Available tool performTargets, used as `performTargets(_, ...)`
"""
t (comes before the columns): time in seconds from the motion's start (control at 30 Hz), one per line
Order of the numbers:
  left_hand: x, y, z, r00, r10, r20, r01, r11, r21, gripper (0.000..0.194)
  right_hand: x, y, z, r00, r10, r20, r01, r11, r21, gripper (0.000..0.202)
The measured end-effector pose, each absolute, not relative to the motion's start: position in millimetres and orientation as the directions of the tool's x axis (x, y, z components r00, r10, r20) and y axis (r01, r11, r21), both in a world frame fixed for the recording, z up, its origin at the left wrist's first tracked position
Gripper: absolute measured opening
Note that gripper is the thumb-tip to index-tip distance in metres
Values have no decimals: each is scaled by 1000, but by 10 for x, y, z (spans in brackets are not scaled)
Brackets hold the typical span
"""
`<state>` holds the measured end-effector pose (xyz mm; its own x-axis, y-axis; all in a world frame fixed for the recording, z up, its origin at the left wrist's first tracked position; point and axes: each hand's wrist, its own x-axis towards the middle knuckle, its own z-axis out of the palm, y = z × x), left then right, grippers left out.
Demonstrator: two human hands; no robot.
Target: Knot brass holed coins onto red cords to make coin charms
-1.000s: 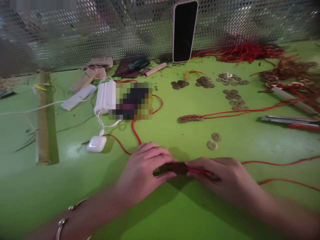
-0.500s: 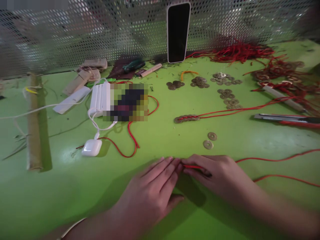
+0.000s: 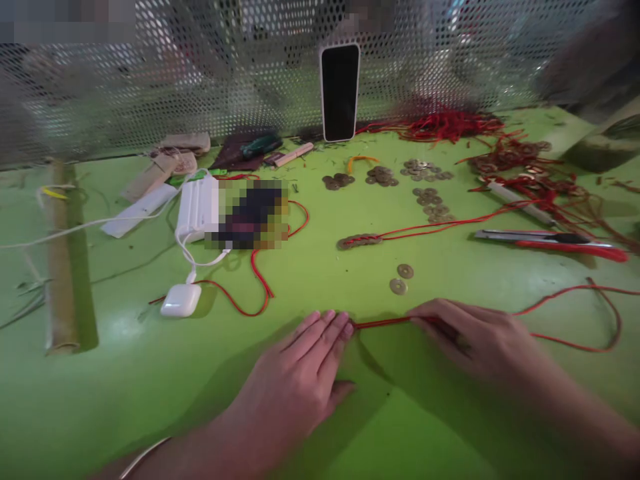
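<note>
My left hand (image 3: 300,370) lies flat on the green table, fingers stretched out and side by side. Whatever is beneath its fingertips is mostly hidden; a dark edge shows there. From that spot a doubled red cord (image 3: 383,323) runs taut to my right hand (image 3: 470,333), whose fingers pinch it. The cord's loose ends trail away to the right behind this hand. Just beyond my hands lie two loose round coins with holes, one coin (image 3: 405,271) behind the other coin (image 3: 399,287). Farther back, a row of overlapping coins (image 3: 357,241) is threaded on another red cord.
Small piles of coins (image 3: 383,176) sit mid-table. Right: a box cutter (image 3: 540,239) and tangled red cords (image 3: 520,157). Left: a white earphone case (image 3: 181,300), a white power bank (image 3: 196,207) and a bamboo strip (image 3: 63,287). A phone (image 3: 340,93) leans on the perforated metal screen (image 3: 200,73).
My right hand has drawn away to the right along the red cord, so a longer taut stretch shows between my hands. My left hand stays pressed flat. The camera view has shifted slightly.
</note>
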<state>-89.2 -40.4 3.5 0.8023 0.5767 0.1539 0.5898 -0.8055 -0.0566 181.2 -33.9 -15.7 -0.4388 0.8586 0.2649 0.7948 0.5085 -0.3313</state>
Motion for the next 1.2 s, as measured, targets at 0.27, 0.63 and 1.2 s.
performTargets(0.27, -903, -391, 26, 800, 580, 154, 592, -804, -51, 43, 3012, -490, -177, -87, 964, 252, 970, 140, -201, 43)
performTargets(0.63, -906, -409, -64, 781, 575, 242, 604, -794, -63, 44, 4045, -424, -219, 217, 976, 19, 911, -196, -362, 55)
performTargets(1.2, -1505, -423, -211, 647, 726, 233, 752, -658, -35, 54, 4179, -96, -331, 93, 996, 12, 845, -73, -530, 28)
